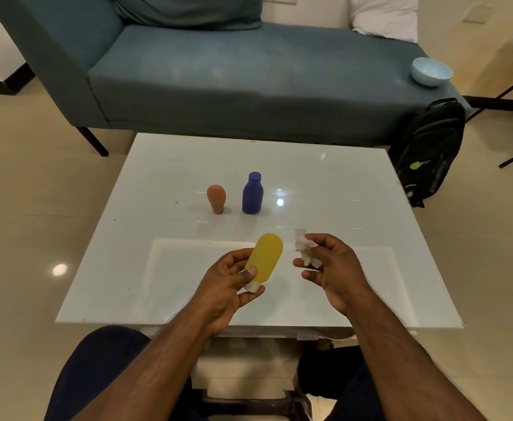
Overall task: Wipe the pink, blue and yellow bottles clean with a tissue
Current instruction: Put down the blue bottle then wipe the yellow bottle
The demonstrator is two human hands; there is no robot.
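Yellow bottle point(265, 258) found lifted above white table point(355, 189), pinched near its white cap end by left hand point(227, 287), rounded body projecting up beyond the grip. Crumpled tissue point(305, 249) held in right hand point(332, 268), just beside, not touching. Judged light, smooth, possibly slippery and squeezable; firmer hold at mid-body advised. Pink bottle point(216, 198) and blue bottle point(252, 193) stood well beyond the grip.

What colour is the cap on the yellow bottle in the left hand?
White, on the yellow bottle, cap by the left hand thumb; head view.
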